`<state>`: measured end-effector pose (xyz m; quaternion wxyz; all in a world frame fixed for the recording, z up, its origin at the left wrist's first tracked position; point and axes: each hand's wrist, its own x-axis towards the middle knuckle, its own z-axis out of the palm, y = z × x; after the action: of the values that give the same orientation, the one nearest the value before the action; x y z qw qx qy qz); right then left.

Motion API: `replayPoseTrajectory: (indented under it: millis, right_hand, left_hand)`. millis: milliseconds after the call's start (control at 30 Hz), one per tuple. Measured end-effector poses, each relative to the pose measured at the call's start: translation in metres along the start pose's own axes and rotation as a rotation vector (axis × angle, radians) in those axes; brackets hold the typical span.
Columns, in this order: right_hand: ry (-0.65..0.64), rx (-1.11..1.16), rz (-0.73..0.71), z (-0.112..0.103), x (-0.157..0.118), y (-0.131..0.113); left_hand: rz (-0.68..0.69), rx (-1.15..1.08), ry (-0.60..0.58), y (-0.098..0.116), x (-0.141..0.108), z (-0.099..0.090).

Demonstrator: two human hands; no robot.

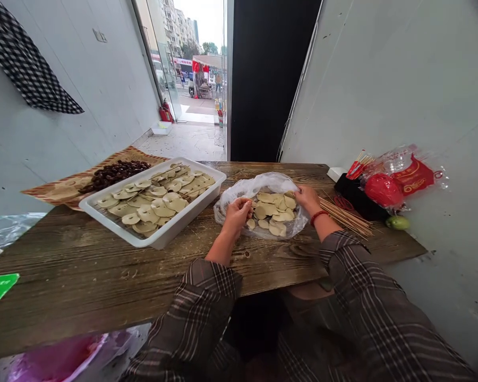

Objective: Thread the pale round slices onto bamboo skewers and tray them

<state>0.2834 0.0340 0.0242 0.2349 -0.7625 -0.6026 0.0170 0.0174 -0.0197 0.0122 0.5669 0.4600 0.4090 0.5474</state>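
Pale slices (278, 206) inside plastic bag (274, 181)

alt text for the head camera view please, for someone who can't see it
Two hands hold the rim of a clear plastic bag of pale, flat slices on a wooden table. To its left is a white tray of similar slices; to its right, thin sticks.
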Motion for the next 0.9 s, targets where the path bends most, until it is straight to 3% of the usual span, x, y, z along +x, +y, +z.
replayPoseTrajectory:
  millis: [267,433,733,900]
  right_hand:
    - [0.114,0.202,-0.151,-0.033,0.002,-0.052]
    - [0.153,0.339,-0.241,-0.035,-0.006,-0.076]
    - [0.082,0.153,-0.168,-0.026,-0.010,-0.032]
    - [0.131,0.151,-0.162,-0.035,-0.019,-0.024]
  left_hand:
    - [-0.023,0.001,0.006,-0.003,0.002,0.000]
    - [-0.037,0.010,0.032,-0.006,0.002,0.001]
    - [-0.053,0.046,0.059,-0.015,0.007,0.001]
    - [0.036,0.279,0.045,-0.019,0.011,-0.002]
